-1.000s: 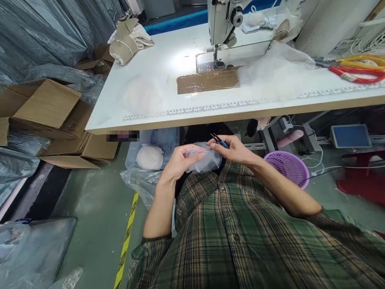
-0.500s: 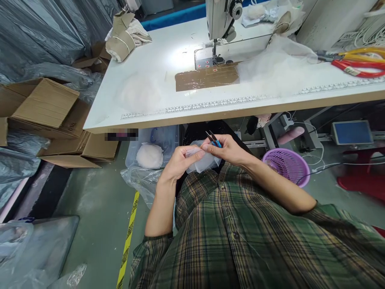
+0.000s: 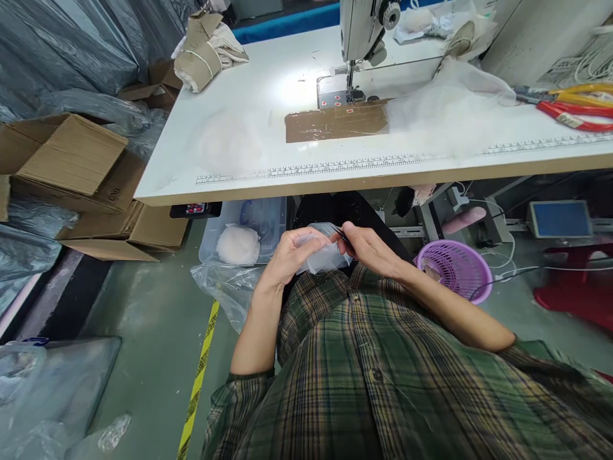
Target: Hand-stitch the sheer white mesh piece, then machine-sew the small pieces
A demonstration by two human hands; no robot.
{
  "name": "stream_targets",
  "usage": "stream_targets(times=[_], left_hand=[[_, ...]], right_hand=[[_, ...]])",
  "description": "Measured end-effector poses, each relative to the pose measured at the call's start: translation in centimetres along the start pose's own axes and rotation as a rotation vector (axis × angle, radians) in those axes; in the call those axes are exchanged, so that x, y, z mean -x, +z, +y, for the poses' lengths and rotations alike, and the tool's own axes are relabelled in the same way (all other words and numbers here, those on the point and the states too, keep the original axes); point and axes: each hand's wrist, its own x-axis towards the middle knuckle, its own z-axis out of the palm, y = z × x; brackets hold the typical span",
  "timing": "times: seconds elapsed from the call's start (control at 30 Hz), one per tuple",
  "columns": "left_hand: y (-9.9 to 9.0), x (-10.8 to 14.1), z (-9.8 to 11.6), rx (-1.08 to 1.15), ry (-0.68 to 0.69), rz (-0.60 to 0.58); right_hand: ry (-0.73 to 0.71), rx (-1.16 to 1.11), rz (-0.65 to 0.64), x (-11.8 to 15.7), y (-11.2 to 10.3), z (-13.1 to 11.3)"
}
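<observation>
Over my lap, my left hand [image 3: 293, 257] pinches the edge of a thin, whitish, sheer piece of fabric [image 3: 325, 257]. My right hand [image 3: 371, 248] is closed round small dark-tipped snips [image 3: 341, 234], whose tips point left at the fabric edge beside my left fingertips. Most of the snips is hidden by my right fingers. The fabric hangs below both hands, partly covered by the left one. Left of my left hand, a round white padded bundle [image 3: 238, 245] lies in a clear plastic bin [image 3: 205, 239].
Ahead is a white sewing table [image 3: 167, 172] with a sewing machine [image 3: 357, 32], sheer white fabric [image 3: 440, 115] and red-handled scissors [image 3: 569, 118]. A purple basket [image 3: 460, 271] stands at the right, cardboard boxes [image 3: 71, 160] at the left. A plastic bag [image 3: 230, 287] drapes below the bin.
My right hand has turned and moved slightly right and down, bringing the snips from pointing up to pointing left at the fabric edge. My left hand still pinches the fabric.
</observation>
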Motion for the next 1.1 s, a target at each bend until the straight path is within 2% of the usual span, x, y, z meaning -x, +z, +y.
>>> stream_targets(times=[0.1, 0.27, 0.4, 0.5, 0.57, 0.63, 0.67, 0.77, 0.8, 0.83, 1.0, 1.1], left_hand=[[0.0, -0.1, 0.0, 0.016, -0.001, -0.004], [0.0, -0.1, 0.0, 0.047, -0.034, -0.015], [0.0, -0.4, -0.3, 0.077, -0.076, -0.026], [-0.1, -1.2, -0.8, 0.161, -0.122, -0.013], [-0.2, -2.1, -1.2, 0.229, -0.153, 0.012], [-0.5, -3.0, -1.7, 0.304, -0.165, 0.059], [-0.6, -3.3, -1.9, 0.347, -0.165, 0.093], [-1.0, -4.1, -2.6, 0.471, -0.180, 0.204], [-1.1, -4.3, -2.7, 0.510, -0.191, 0.237], [-1.1, -4.4, -2.9, 0.550, -0.202, 0.270], [-0.6, -4.6, -3.1, 0.685, -0.165, 0.415], [0.3, -4.7, -2.7, 0.674, -0.097, 0.510]], right_hand=[[-0.067, 0.135, -0.030, 0.3, 0.2, 0.2], [-0.110, 0.202, -0.033, -0.4, 0.7, 0.2], [-0.042, 0.062, -0.030, -0.9, 0.8, 0.9], [0.077, -0.126, -0.021, -1.1, 0.5, 1.8], [0.131, -0.215, -0.066, -1.3, 0.4, 2.2], [0.139, -0.238, -0.082, -1.6, 0.5, 2.5], [0.127, -0.218, -0.030, -1.8, 0.6, 2.5], [0.045, -0.105, 0.306, -1.9, 0.7, 2.4], [0.007, -0.080, 0.388, -1.7, 0.6, 2.2], [-0.027, -0.070, 0.415, -1.4, 0.6, 2.1], [-0.091, -0.039, 0.221, 1.0, 0.8, 1.2], [-0.188, 0.110, 0.249, 1.5, 1.3, 0.9]])
